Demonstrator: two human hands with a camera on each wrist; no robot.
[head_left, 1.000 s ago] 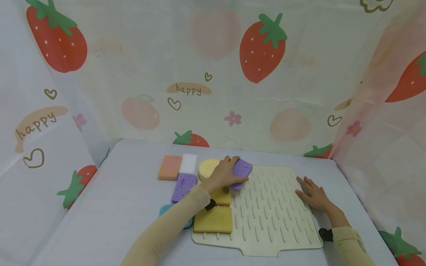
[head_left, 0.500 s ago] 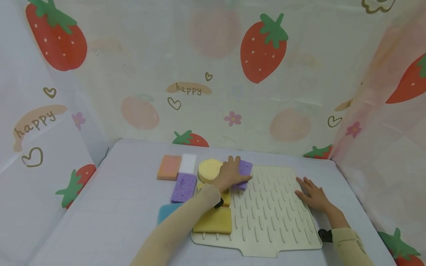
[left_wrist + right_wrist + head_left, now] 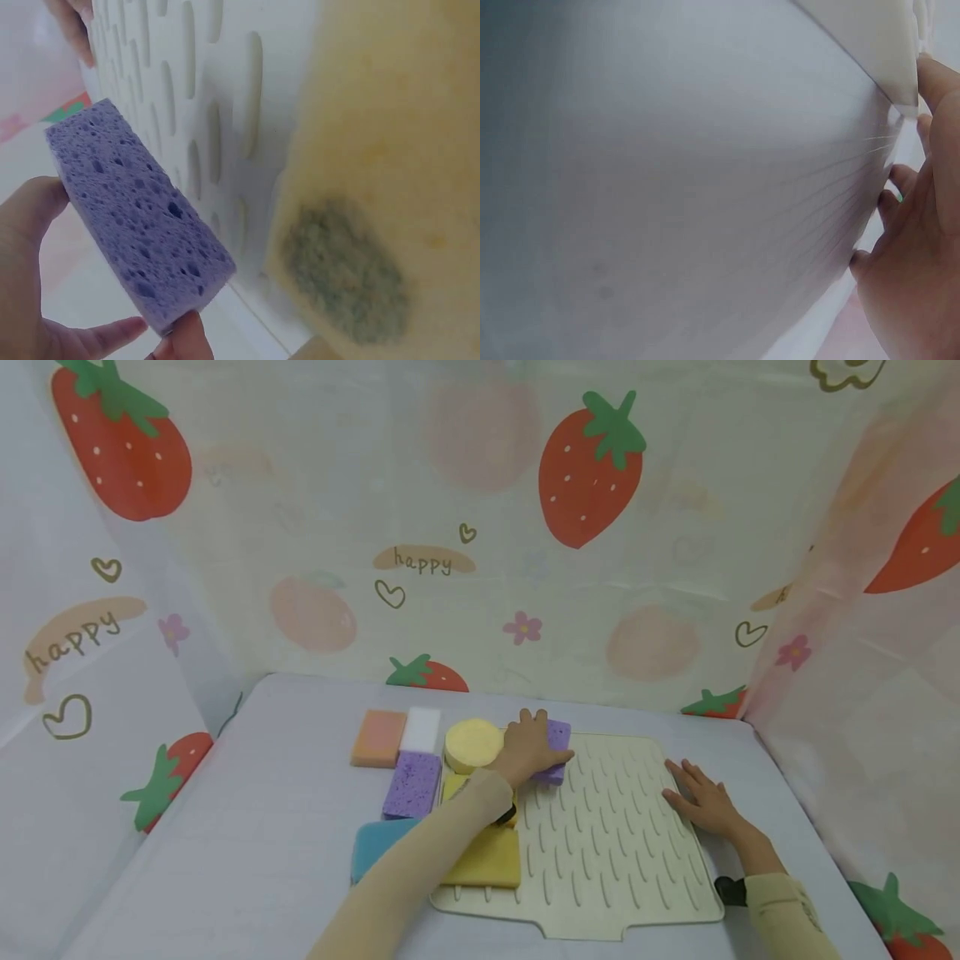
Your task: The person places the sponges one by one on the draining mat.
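My left hand (image 3: 527, 750) grips a purple sponge (image 3: 557, 739) over the far left part of the cream ridged mat (image 3: 600, 827). In the left wrist view, thumb and fingers pinch this porous sponge (image 3: 142, 217) by its edges, and it is tilted against the mat. At the mat's right edge lies my right hand (image 3: 703, 797), fingers spread. The right wrist view shows that hand (image 3: 915, 247) beside the mat's rim (image 3: 877, 45), fingertips on the white tablecloth. A round yellow sponge (image 3: 474, 745) sits left of my left hand. Toward me on the mat is a yellow rectangular sponge (image 3: 491, 864).
Another yellow sponge (image 3: 453, 785) is partly hidden by my left sleeve. Left of the mat lie an orange-pink sponge (image 3: 378, 739), a white one (image 3: 422, 729), a second purple sponge (image 3: 412, 785) and a blue one (image 3: 378, 843). Strawberry-print cloth (image 3: 592, 477) walls the table.
My left hand has shifted slightly right with the purple sponge, which has turned straighter in line with the mat. More of the blue sponge shows. My right hand has stayed in place.
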